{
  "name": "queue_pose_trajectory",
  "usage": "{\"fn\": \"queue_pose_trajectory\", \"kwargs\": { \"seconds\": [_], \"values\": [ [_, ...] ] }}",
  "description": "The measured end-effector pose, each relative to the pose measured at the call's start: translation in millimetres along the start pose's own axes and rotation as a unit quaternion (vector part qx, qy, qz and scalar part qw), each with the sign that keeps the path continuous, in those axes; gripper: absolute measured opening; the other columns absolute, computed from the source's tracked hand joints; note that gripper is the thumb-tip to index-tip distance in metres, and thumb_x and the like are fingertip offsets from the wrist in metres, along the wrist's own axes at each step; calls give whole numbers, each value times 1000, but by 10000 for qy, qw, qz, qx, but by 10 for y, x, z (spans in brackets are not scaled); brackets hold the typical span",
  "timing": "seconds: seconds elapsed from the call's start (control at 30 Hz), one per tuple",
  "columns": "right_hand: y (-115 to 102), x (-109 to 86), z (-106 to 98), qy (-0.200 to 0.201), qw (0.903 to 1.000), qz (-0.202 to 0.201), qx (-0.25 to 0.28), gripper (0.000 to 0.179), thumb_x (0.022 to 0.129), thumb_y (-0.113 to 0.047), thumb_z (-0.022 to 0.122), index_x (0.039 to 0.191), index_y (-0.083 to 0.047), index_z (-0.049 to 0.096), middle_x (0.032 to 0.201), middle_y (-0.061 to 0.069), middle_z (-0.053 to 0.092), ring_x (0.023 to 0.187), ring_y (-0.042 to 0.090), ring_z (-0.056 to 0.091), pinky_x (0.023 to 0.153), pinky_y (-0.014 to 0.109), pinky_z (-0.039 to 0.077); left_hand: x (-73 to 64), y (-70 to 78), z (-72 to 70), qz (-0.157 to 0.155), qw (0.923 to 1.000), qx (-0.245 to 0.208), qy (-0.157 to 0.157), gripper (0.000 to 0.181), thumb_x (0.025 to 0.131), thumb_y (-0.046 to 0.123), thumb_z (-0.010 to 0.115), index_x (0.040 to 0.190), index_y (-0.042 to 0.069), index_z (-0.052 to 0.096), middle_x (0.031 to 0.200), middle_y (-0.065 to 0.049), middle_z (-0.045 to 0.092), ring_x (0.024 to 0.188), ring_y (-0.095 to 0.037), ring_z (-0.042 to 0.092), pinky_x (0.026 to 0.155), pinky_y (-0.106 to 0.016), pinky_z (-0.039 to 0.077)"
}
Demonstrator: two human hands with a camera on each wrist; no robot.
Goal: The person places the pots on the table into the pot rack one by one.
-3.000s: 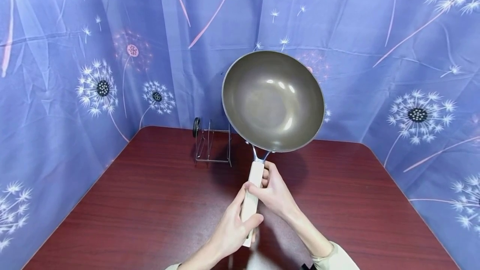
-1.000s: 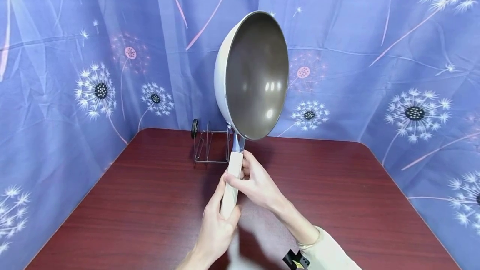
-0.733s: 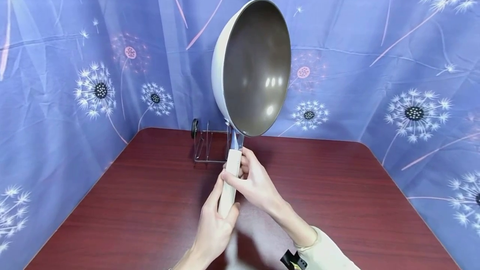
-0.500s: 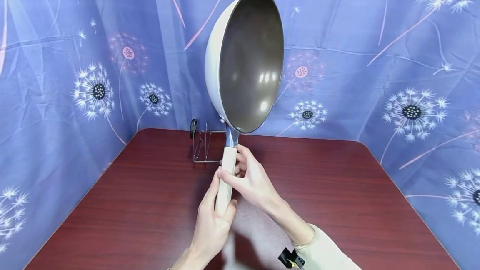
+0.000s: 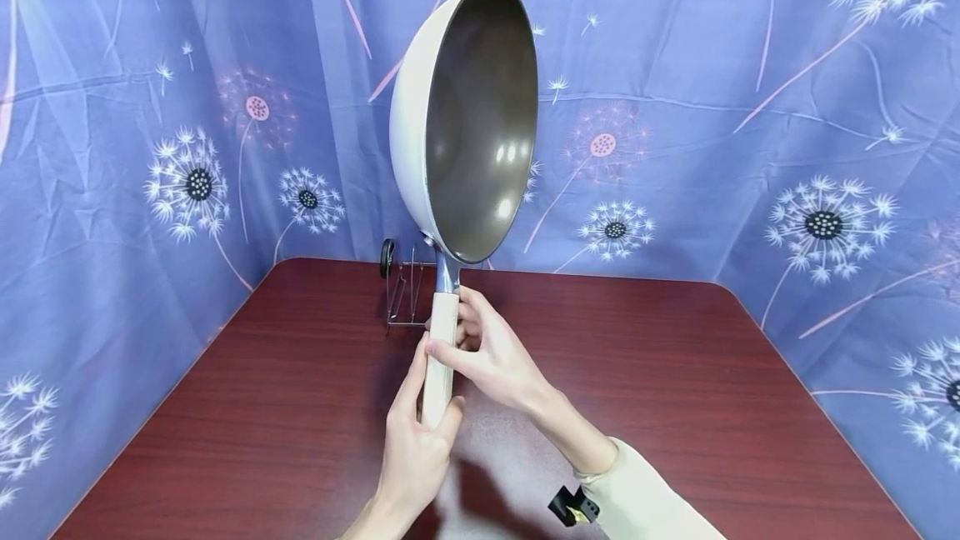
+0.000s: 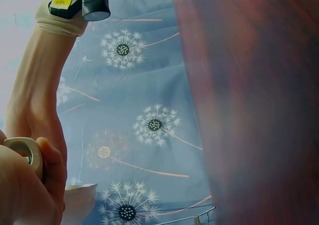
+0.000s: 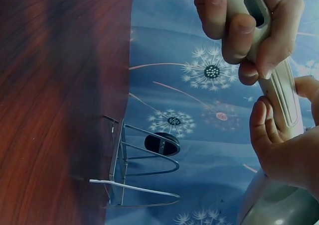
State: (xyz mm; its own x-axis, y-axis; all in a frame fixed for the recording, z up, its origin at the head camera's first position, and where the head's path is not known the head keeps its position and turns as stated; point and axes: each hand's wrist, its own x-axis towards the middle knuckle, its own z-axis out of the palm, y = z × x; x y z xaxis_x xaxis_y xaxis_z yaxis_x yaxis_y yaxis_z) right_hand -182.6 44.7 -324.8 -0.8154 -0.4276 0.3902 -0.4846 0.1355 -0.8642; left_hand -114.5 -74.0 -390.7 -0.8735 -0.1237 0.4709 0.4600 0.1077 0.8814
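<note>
Pan [image 5: 472, 123] shifted left, left hand [image 5: 414, 450] and right hand [image 5: 495, 357] curled round its handle [image 5: 438, 386].

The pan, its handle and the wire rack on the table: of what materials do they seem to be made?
The pan: probably metal, white and smooth outside, coated dark and glossy inside, where lights reflect. Its handle: cream and matt, possibly plastic or painted wood; moulded-looking grooves favour plastic, but I cannot be sure. The wire rack: likely metal, since its thin, bent rods look silvery.
</note>
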Motion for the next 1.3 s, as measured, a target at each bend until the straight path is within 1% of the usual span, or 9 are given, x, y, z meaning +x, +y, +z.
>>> {"fn": "queue_pose_trajectory", "kwargs": {
  "seconds": [0.13, 0.37, 0.5, 0.63, 0.83, 1.0, 1.17, 1.23, 1.3],
  "values": [
    [29, 20, 0, -146, 9999, -77, 23, 57, 88, -13, 73, 137, -11, 44, 103, 9, 69, 77, 12, 64, 71, 22, 53, -12, -16, 7, -31, 9999, 0, 129, 91, 80, -17, 62, 156, 23, 33, 158, 5, 38, 138, -5, 44, 111, -10, 32],
    [74, 62, 0, -407, 9988, -140, 226, 57, 89, -10, 72, 137, -8, 42, 105, 12, 70, 82, 11, 65, 73, 22, 53, -31, -16, 22, -128, 9992, -48, 365, 92, 79, -17, 61, 156, 27, 33, 157, 4, 40, 134, -4, 47, 107, -9, 36],
    [86, 92, 10, -514, 9983, -147, 235, 58, 89, -11, 72, 138, -8, 42, 111, 11, 71, 84, 12, 65, 74, 22, 52, -29, -15, 13, -103, 9987, 81, 482, 92, 78, -18, 59, 155, 26, 34, 156, 4, 41, 131, -2, 49, 105, -7, 37],
    [100, 114, 31, -585, 9976, -147, 333, 59, 89, -11, 71, 140, -8, 41, 115, 12, 71, 85, 12, 65, 76, 23, 53, -33, -26, -6, -20, 9982, 205, 566, 92, 77, -18, 59, 156, 21, 33, 156, 1, 41, 128, -1, 50, 102, -6, 37],
    [146, 133, 66, -618, 9969, -85, 472, 60, 89, -10, 71, 141, -9, 42, 116, 12, 71, 86, 11, 66, 80, 26, 55, -42, -51, -23, 107, 9979, 189, 606, 93, 76, -20, 56, 156, 22, 34, 157, -2, 40, 128, 0, 48, 102, -6, 37],
    [192, 142, 83, -653, 9968, -26, 456, 60, 89, -11, 71, 142, -9, 42, 117, 14, 71, 86, 11, 65, 81, 27, 55, -57, -65, -28, -51, 9979, 186, 622, 92, 76, -20, 55, 155, 23, 34, 157, -3, 40, 130, 2, 46, 103, -6, 35],
    [236, 147, 98, -711, 9964, 33, 467, 58, 90, -12, 70, 141, -8, 43, 119, 18, 70, 86, 10, 64, 81, 23, 54, -74, -74, -30, -272, 9972, 221, 664, 91, 77, -19, 56, 155, 22, 34, 156, -2, 41, 128, 2, 46, 101, -6, 35],
    [250, 151, 104, -723, 9962, 44, 486, 58, 90, -11, 70, 141, -8, 43, 118, 17, 70, 86, 9, 64, 81, 23, 54, -79, -74, -30, -339, 9966, 276, 694, 91, 77, -18, 56, 155, 21, 34, 156, -2, 41, 126, 2, 48, 100, -6, 36],
    [260, 157, 111, -746, 9959, 27, 511, 56, 90, -11, 70, 140, -7, 44, 117, 16, 71, 85, 9, 65, 81, 23, 54, -81, -76, -29, -389, 9963, 300, 708, 92, 76, -18, 56, 155, 24, 34, 156, 0, 41, 124, 1, 48, 99, -7, 36]
  ]
}}
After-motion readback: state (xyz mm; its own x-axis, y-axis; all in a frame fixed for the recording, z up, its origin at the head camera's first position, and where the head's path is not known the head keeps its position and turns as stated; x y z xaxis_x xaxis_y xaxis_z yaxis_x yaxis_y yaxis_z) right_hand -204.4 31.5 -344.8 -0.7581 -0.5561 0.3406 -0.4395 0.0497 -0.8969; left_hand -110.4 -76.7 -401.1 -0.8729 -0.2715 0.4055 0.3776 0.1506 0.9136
